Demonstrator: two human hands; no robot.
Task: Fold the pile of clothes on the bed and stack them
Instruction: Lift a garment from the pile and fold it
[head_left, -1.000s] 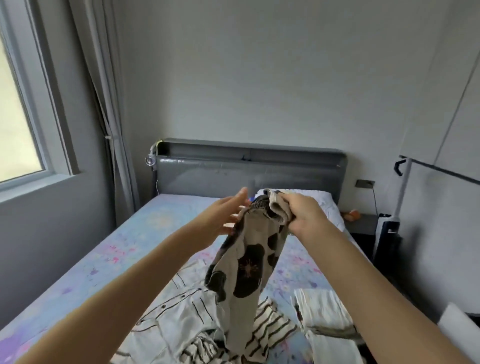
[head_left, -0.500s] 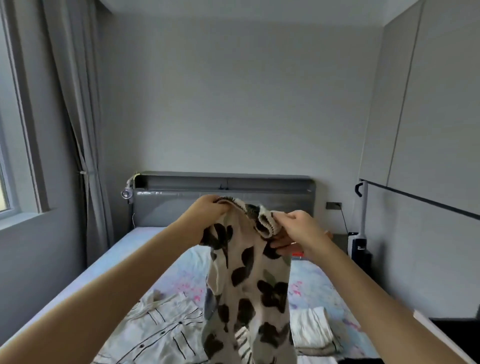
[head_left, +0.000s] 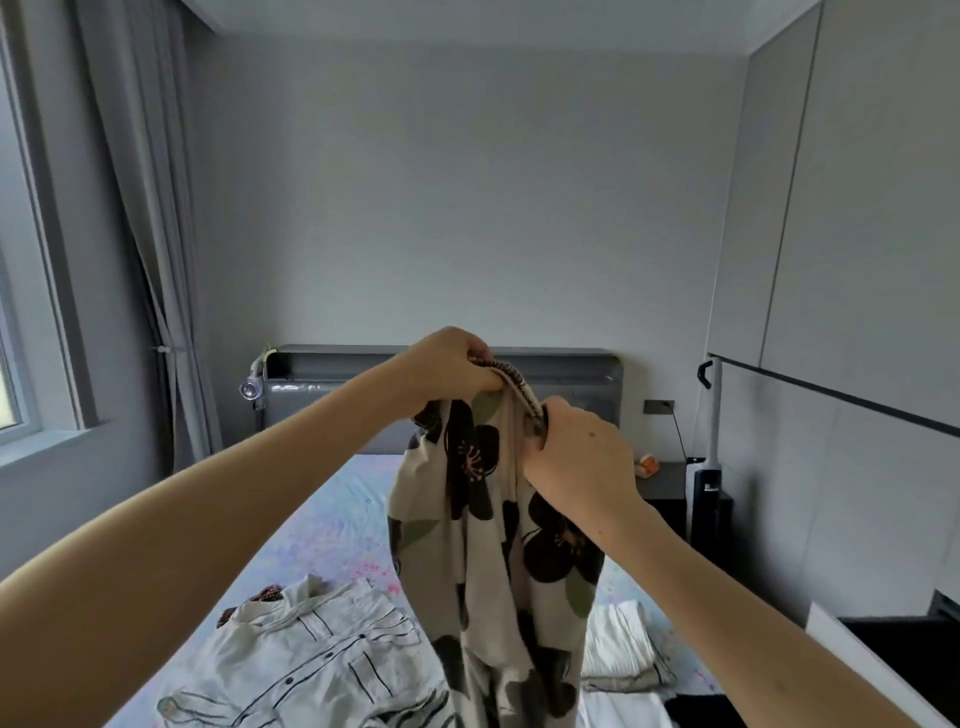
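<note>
Grey bedroom; bed (head_left: 332, 525) with a pastel sheet below.

- Striped white shirt (head_left: 311, 654): unfolded, lying on the bed.
- Left grip (head_left: 447, 364): open beside the cloth a second ago, now pinches the top hem.
- Floral garment (head_left: 493, 545): raised higher, hangs over the bed from both grips.
- Right grip (head_left: 576, 457): clutches the same hem.
- Folded white stack (head_left: 623, 649): on the bed.

Judgement: hem secured, folding not yet begun.
</note>
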